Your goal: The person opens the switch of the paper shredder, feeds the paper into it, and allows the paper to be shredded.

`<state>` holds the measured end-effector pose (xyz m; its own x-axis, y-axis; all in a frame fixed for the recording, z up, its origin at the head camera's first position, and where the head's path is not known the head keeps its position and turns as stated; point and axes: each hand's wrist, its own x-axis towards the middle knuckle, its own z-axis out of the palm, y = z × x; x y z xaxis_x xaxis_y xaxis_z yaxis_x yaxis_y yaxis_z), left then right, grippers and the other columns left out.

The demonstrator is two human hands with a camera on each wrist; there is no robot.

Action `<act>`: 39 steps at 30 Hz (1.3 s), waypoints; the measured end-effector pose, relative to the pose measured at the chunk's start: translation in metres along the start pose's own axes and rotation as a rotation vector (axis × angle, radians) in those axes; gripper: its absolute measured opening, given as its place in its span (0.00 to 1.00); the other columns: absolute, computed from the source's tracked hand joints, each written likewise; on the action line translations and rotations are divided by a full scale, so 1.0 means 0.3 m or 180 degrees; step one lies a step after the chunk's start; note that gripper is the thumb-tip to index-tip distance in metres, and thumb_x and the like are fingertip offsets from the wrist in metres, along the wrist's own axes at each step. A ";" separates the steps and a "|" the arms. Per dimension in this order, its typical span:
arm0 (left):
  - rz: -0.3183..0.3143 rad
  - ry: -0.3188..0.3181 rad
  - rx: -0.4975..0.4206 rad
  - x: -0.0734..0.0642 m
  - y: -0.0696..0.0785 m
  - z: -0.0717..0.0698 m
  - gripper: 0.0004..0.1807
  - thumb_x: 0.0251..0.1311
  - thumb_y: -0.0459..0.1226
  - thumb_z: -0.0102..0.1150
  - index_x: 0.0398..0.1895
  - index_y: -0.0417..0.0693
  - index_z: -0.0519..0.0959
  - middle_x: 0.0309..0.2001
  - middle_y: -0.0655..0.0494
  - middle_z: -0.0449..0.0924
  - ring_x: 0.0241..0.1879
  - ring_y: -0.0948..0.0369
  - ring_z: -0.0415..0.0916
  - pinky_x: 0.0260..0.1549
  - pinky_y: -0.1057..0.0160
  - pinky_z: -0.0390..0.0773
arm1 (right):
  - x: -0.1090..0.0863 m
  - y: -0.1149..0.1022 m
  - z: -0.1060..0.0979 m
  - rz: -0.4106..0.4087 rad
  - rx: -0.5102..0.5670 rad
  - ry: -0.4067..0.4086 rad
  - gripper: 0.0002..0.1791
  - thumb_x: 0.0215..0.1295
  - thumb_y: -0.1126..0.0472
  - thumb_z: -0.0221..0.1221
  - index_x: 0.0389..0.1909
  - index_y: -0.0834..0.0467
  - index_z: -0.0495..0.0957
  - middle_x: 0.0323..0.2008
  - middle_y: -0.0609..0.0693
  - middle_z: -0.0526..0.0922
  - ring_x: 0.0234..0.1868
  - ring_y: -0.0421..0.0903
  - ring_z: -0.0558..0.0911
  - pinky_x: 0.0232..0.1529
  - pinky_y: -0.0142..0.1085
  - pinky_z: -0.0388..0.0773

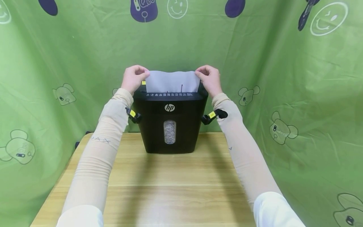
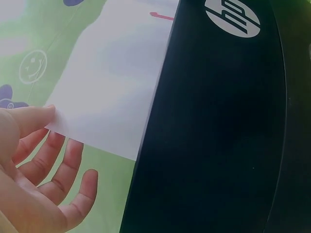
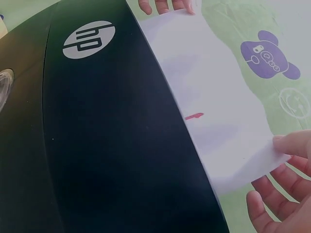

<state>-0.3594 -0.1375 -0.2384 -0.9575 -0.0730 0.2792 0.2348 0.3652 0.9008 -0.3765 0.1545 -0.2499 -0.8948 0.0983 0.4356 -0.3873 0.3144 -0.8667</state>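
A white sheet of paper (image 1: 171, 80) stands upright at the top of a black paper shredder (image 1: 153, 126) with an hp logo. My left hand (image 1: 134, 78) pinches the sheet's upper left corner between thumb and fingers. At the upper right corner, my right hand (image 1: 210, 78) pinches it the same way. In both wrist views the paper carries a short red mark, and its lower edge is hidden behind the shredder's top. Through the shredder's front window (image 1: 170, 132), shredded bits show.
The shredder stands at the far end of a wooden table (image 1: 170, 189). Green curtains (image 1: 93, 41) with cartoon prints hang behind it and on both sides. A small camera is strapped to each wrist, close to the shredder's sides.
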 end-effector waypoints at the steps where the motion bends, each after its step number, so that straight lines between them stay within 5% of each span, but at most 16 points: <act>1: 0.0004 -0.0004 -0.0004 -0.001 -0.001 0.000 0.10 0.69 0.36 0.62 0.48 0.41 0.82 0.43 0.55 0.82 0.42 0.58 0.77 0.44 0.66 0.76 | -0.001 0.000 0.000 0.0000 -0.0003 -0.0006 0.09 0.68 0.64 0.63 0.43 0.66 0.83 0.27 0.36 0.78 0.33 0.34 0.75 0.36 0.26 0.75; 28: -0.0061 0.0096 -0.0338 -0.055 -0.044 -0.063 0.09 0.68 0.38 0.62 0.46 0.44 0.82 0.35 0.64 0.81 0.40 0.58 0.80 0.45 0.56 0.80 | -0.014 0.024 -0.051 0.0003 0.0148 0.0031 0.06 0.66 0.64 0.65 0.41 0.63 0.83 0.28 0.37 0.80 0.31 0.35 0.76 0.34 0.26 0.74; 39: -0.0075 0.0302 -0.0535 -0.116 -0.083 -0.121 0.10 0.68 0.38 0.63 0.50 0.46 0.82 0.37 0.64 0.81 0.39 0.63 0.79 0.42 0.67 0.82 | -0.046 0.040 -0.095 -0.0040 0.0240 0.0078 0.03 0.67 0.64 0.65 0.39 0.58 0.84 0.30 0.37 0.80 0.33 0.35 0.77 0.36 0.25 0.77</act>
<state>-0.3257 -0.1777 -0.2586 -0.9447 -0.1699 0.2803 0.2448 0.2030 0.9481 -0.3624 0.1840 -0.2595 -0.8844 0.1180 0.4515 -0.4150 0.2439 -0.8766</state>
